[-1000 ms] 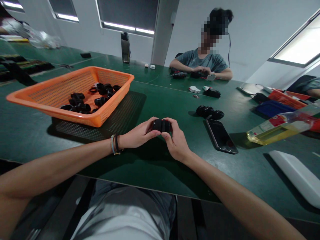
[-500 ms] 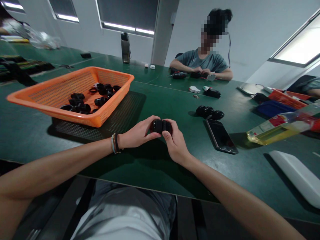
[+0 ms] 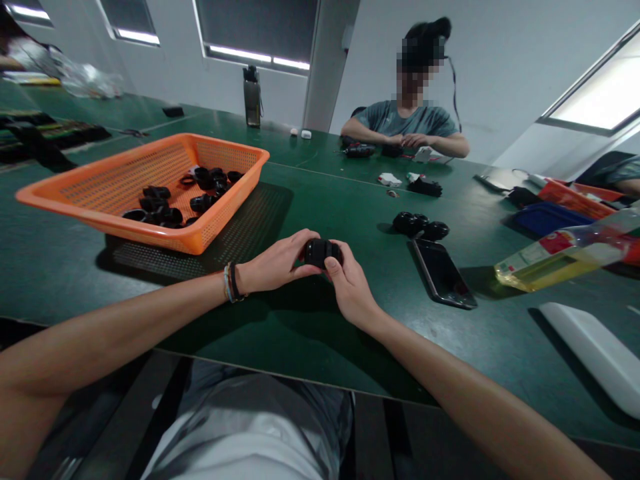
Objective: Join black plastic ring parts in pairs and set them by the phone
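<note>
Between my two hands is a black part (image 3: 320, 253), held just above the green table (image 3: 320, 200). My left hand (image 3: 287, 261) grips its left end, with fingers behind and thumb in front. The right end is gripped by my right hand (image 3: 349, 277), its thumb lying across the front. Fingers cover both ends of the part. To the left, an orange basket (image 3: 200, 237) holds several black ring-like parts (image 3: 160, 212). Several round black parts (image 3: 419, 225) sit on the table to the right of my hands.
A phone (image 3: 444, 273), a tilted bottle of yellow liquid (image 3: 545, 260) and a white object (image 3: 593, 353) lie on the right. Across the table a person (image 3: 407, 123) sits behind a power drill (image 3: 357, 150). A dark bottle (image 3: 251, 97) stands at the back.
The two black pieces between my hands, earlier parted by a visible gap, now sit closer together. Across the table the person's head and hands have shifted slightly.
</note>
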Demonstrator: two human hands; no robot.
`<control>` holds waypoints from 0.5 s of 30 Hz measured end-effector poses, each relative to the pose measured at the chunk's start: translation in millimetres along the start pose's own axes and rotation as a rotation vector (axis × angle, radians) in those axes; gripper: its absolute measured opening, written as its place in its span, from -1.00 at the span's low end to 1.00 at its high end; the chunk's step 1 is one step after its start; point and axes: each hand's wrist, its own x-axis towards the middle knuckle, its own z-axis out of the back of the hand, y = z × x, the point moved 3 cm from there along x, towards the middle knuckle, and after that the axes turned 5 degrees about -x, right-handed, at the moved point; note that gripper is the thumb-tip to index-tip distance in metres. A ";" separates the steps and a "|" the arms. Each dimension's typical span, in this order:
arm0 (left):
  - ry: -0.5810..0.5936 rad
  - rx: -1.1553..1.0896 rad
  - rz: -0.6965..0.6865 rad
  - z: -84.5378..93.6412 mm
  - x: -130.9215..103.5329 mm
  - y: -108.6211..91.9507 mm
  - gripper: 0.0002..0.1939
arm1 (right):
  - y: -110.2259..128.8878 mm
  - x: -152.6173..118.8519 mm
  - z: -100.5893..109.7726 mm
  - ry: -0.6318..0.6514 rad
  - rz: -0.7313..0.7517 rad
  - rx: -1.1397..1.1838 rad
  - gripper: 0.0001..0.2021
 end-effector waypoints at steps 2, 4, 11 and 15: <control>0.010 0.000 0.006 -0.3 0.2 1.7 -0.51 | -2.0 -0.1 -1.7 0.017 -0.028 0.023 -0.56; 0.019 -0.020 0.025 -0.8 0.8 3.2 -0.53 | -4.6 0.4 -3.7 0.026 -0.051 0.034 -0.55; 0.048 -0.242 0.155 -5.9 6.7 8.6 -0.59 | -14.0 10.7 -1.7 0.008 -0.032 -0.070 -0.50; 0.080 -0.498 0.247 -11.0 6.3 11.6 -0.49 | -12.7 15.7 4.4 -0.008 0.140 -0.219 -0.44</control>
